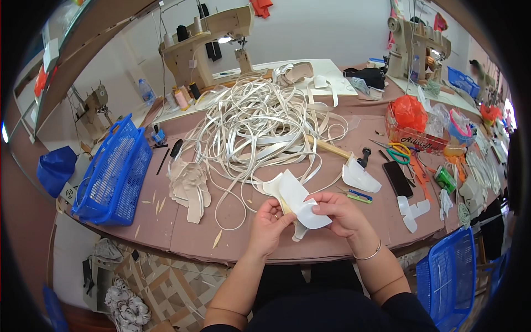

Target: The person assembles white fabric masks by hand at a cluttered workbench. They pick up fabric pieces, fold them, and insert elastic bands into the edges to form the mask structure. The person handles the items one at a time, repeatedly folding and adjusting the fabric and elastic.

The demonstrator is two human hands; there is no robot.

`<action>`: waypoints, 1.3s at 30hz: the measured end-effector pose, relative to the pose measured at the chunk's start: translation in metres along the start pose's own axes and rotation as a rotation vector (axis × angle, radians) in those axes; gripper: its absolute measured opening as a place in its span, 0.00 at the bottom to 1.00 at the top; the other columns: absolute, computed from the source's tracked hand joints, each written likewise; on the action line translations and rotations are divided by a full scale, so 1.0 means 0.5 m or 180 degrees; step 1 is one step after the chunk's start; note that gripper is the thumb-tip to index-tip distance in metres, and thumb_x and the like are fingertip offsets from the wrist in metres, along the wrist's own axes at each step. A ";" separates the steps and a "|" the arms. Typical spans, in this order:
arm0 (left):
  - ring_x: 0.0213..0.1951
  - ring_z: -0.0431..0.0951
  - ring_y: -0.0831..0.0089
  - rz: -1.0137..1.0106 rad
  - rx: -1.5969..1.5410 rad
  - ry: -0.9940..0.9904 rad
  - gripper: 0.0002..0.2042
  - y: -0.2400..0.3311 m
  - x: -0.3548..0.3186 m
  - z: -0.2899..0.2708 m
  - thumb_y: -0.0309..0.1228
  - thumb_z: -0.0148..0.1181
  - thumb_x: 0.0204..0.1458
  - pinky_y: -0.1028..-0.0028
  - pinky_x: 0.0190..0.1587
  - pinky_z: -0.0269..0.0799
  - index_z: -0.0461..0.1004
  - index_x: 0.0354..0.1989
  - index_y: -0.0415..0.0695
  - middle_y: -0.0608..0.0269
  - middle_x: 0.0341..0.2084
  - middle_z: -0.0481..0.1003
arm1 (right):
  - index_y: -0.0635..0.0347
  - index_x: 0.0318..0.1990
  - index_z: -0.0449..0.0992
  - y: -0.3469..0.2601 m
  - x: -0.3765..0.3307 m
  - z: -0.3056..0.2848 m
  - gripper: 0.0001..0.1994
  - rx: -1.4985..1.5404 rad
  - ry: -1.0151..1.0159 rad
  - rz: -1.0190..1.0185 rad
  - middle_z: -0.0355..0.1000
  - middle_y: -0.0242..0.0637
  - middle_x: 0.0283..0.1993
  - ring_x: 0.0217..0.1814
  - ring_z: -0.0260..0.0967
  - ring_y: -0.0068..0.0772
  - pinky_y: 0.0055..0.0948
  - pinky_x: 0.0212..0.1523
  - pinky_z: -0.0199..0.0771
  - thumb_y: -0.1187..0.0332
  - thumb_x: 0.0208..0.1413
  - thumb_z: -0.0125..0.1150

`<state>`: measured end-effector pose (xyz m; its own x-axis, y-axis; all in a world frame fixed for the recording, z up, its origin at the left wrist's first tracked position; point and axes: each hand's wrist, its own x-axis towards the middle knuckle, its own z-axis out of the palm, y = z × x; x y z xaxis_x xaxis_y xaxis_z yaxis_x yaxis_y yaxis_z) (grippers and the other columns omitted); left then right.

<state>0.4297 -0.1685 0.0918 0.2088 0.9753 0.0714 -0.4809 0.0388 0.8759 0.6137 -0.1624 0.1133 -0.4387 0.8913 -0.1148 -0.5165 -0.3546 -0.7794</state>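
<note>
Just above the table's near edge, both my hands hold a white, curved cut-out piece (pixel 293 191) that looks like leather. My left hand (pixel 269 228) pinches its left side between thumb and fingers, with a cream layer showing behind it. My right hand (pixel 338 213) grips its right side, thumb on top of the folded-over lower lobe. Beyond them spreads a big tangle of white and cream strips (pixel 260 124). To its left lies a stack of beige cut pieces (pixel 188 185). A hammer (pixel 332 148) lies past my right hand, beside another white piece (pixel 360 178).
Right of my hands lie a blue-and-green pen-like tool (pixel 358 197), a black phone (pixel 397 180), scissors (pixel 399 153) and a white lobed piece (pixel 412 211). Blue baskets stand at the left (pixel 113 174) and lower right (pixel 449 276). Sewing machines (pixel 215 41) stand behind.
</note>
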 end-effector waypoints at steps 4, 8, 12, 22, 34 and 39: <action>0.38 0.72 0.78 -0.0068 0.0615 0.0159 0.14 -0.012 0.016 -0.037 0.19 0.56 0.46 0.80 0.38 0.71 0.64 0.42 0.37 0.61 0.36 0.70 | 0.69 0.40 0.69 -0.021 -0.012 -0.013 0.12 0.0244 0.0027 -0.0647 0.71 0.39 0.35 0.34 0.71 0.25 0.23 0.35 0.73 0.78 0.46 0.55; 0.37 0.72 0.79 -0.0066 -0.0205 0.0537 0.14 -0.013 0.012 -0.044 0.20 0.55 0.48 0.81 0.37 0.70 0.64 0.44 0.39 0.62 0.37 0.70 | 0.69 0.40 0.70 -0.062 -0.048 0.014 0.10 -0.0596 0.0386 -0.1269 0.72 0.38 0.36 0.34 0.70 0.22 0.21 0.37 0.72 0.78 0.49 0.54; 0.37 0.72 0.79 -0.0174 -0.0424 0.0329 0.14 -0.005 0.008 -0.016 0.21 0.54 0.49 0.81 0.36 0.70 0.64 0.45 0.39 0.62 0.37 0.70 | 0.69 0.41 0.70 -0.002 -0.030 0.028 0.10 -0.0841 0.0389 -0.1008 0.71 0.37 0.37 0.35 0.69 0.20 0.20 0.37 0.71 0.78 0.49 0.56; 0.34 0.72 0.80 0.0003 -0.0198 0.0159 0.16 -0.001 -0.016 0.000 0.21 0.55 0.48 0.82 0.35 0.70 0.64 0.47 0.38 0.62 0.36 0.71 | 0.68 0.40 0.69 0.040 -0.020 0.028 0.09 -0.0885 0.0505 -0.0919 0.71 0.37 0.35 0.35 0.70 0.20 0.18 0.36 0.71 0.77 0.50 0.55; 0.35 0.70 0.82 -0.0004 -0.0235 0.0136 0.15 -0.003 -0.016 0.002 0.20 0.54 0.48 0.83 0.36 0.68 0.64 0.46 0.37 0.64 0.37 0.71 | 0.69 0.40 0.69 0.042 -0.016 0.025 0.10 -0.0928 0.0533 -0.0896 0.71 0.37 0.35 0.34 0.70 0.20 0.18 0.35 0.71 0.78 0.50 0.55; 0.36 0.70 0.81 -0.0026 -0.0228 0.0146 0.16 0.000 -0.019 0.004 0.20 0.54 0.48 0.83 0.37 0.68 0.63 0.46 0.37 0.63 0.38 0.70 | 0.69 0.40 0.69 0.041 -0.016 0.027 0.09 -0.0895 0.0575 -0.0876 0.71 0.37 0.35 0.34 0.70 0.20 0.18 0.35 0.71 0.78 0.50 0.55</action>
<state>0.4295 -0.1782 0.0920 0.1746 0.9838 0.0409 -0.5393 0.0608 0.8399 0.5967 -0.1805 0.1063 -0.1640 0.9859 0.0343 -0.3648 -0.0283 -0.9307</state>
